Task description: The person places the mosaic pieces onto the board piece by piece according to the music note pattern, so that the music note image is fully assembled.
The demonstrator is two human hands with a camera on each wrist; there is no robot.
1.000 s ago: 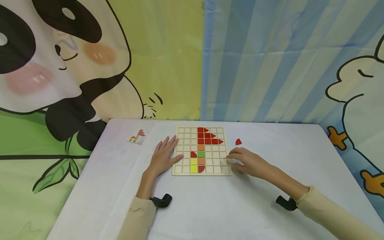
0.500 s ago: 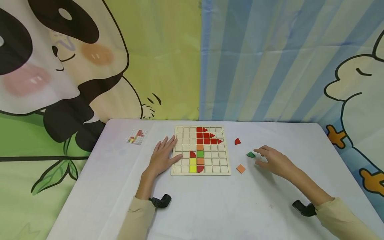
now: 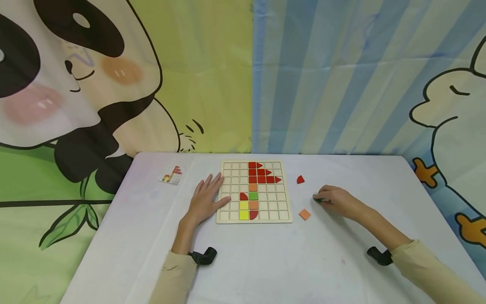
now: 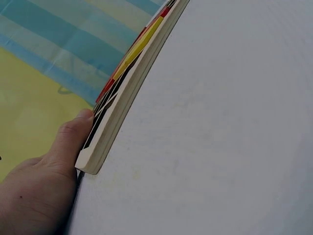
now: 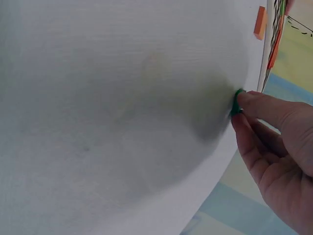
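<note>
A wooden grid board (image 3: 231,217) lies on the table, with red, orange, green and yellow pieces set in some of its squares. Fingers spread, my left hand (image 3: 205,200) rests at the board's left edge; its thumb lies over the rim, as the left wrist view also shows (image 4: 63,147). To the right of the board, my right hand (image 3: 336,202) pinches a small green rounded piece (image 5: 236,102) between thumb and fingertips, close over the table. Its fingers cover much of that piece.
An orange square tile (image 3: 305,214) and a red rounded wedge (image 3: 301,179) lie loose between the board and the right hand. A small printed pattern card (image 3: 172,175) lies at the table's back left. A patterned cloth backdrop (image 3: 322,84) hangs behind the table's far edge.
My right hand has moved from the board's right edge over to the right, uncovering the orange tile, and has pinched the green piece that lay on the table. The left hand stays put.
</note>
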